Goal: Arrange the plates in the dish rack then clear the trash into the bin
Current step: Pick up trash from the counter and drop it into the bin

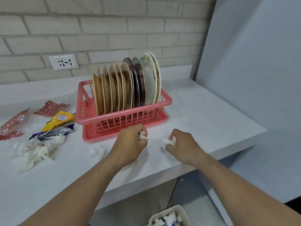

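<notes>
Several plates [125,85] stand upright in a pink dish rack [123,118] on the white counter [203,118]. Just in front of the rack, my left hand [130,144] grips a crumpled white tissue [142,135]. To its right, my right hand [184,145] grips another crumpled white tissue [166,141] that lies on the counter. One more tissue wad [97,152] sits left of my left hand. A cream bin [169,216] with white scraps inside stands on the floor below the counter edge.
Left of the rack lie a yellow wrapper [59,119], a blue-silver wrapper [52,132], red wrappers [50,107], clear plastic and a heap of white tissue [40,149]. A wall socket [63,61] sits on the brick wall. A grey panel bounds the counter at the right.
</notes>
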Demonstrator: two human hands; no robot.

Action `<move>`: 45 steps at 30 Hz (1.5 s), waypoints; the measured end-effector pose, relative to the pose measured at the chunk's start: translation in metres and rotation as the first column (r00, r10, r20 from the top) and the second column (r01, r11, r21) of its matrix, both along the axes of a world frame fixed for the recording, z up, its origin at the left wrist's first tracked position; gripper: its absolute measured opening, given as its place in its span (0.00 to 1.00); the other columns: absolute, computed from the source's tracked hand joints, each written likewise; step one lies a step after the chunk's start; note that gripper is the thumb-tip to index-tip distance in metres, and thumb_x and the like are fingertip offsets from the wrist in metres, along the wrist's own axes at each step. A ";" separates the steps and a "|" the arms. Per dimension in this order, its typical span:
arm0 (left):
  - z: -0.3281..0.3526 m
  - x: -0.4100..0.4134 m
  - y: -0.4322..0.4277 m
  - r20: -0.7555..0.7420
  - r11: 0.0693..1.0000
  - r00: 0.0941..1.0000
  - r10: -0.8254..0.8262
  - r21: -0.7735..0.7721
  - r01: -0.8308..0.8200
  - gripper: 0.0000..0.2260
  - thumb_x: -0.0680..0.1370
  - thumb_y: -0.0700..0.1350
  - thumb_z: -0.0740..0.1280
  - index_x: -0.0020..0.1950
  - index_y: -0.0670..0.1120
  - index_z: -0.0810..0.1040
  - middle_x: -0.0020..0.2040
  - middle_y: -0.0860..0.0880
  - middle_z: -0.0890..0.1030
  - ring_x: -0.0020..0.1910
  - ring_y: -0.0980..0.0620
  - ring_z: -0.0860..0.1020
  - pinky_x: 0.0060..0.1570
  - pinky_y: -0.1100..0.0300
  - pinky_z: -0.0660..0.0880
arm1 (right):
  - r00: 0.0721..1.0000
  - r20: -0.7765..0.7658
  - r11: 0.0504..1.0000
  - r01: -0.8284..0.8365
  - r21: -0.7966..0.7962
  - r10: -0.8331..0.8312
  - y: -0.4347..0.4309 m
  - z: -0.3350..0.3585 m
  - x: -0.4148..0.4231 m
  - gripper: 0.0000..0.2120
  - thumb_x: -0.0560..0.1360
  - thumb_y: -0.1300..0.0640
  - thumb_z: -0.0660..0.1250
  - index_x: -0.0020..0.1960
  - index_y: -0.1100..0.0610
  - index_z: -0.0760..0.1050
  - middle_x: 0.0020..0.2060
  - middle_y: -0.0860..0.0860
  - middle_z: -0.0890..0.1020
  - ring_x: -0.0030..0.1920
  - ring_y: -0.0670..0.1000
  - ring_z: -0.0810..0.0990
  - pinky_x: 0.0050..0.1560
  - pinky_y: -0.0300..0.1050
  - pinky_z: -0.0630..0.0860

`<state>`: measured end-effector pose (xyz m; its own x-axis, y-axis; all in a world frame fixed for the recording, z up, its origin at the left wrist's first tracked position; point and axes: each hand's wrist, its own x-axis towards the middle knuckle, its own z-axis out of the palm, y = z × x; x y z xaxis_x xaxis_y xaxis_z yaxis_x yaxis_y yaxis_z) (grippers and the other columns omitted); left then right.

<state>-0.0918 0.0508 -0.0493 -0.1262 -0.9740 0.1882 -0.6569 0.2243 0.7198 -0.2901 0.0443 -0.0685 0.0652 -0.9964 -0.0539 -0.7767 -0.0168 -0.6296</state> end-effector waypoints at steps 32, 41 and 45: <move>-0.252 -0.105 0.081 0.194 0.766 0.836 -0.514 0.542 0.346 0.17 0.79 0.43 0.55 0.67 0.55 0.57 0.53 0.52 0.72 0.48 0.56 0.72 0.48 0.63 0.72 | 0.999 -0.030 0.955 -0.028 0.294 0.039 0.123 -0.236 -0.138 0.21 0.82 0.60 0.53 0.74 0.51 0.61 0.66 0.50 0.68 0.59 0.48 0.71 0.58 0.35 0.67; -0.500 -0.102 0.084 0.432 0.792 0.734 -0.524 0.565 0.232 0.15 0.80 0.44 0.56 0.66 0.50 0.67 0.60 0.51 0.65 0.47 0.50 0.77 0.50 0.58 0.74 | 0.998 -0.068 0.875 0.034 0.483 -0.001 0.130 -0.463 -0.115 0.28 0.80 0.58 0.59 0.76 0.54 0.53 0.65 0.55 0.74 0.62 0.52 0.75 0.55 0.36 0.67; -0.601 -0.116 0.067 0.491 0.788 0.676 -0.549 0.574 0.222 0.22 0.79 0.44 0.60 0.73 0.48 0.61 0.65 0.49 0.68 0.57 0.50 0.75 0.53 0.61 0.70 | 0.987 -0.152 0.873 0.037 0.486 0.043 0.117 -0.537 -0.122 0.23 0.79 0.52 0.61 0.72 0.56 0.60 0.60 0.57 0.77 0.58 0.57 0.77 0.55 0.45 0.72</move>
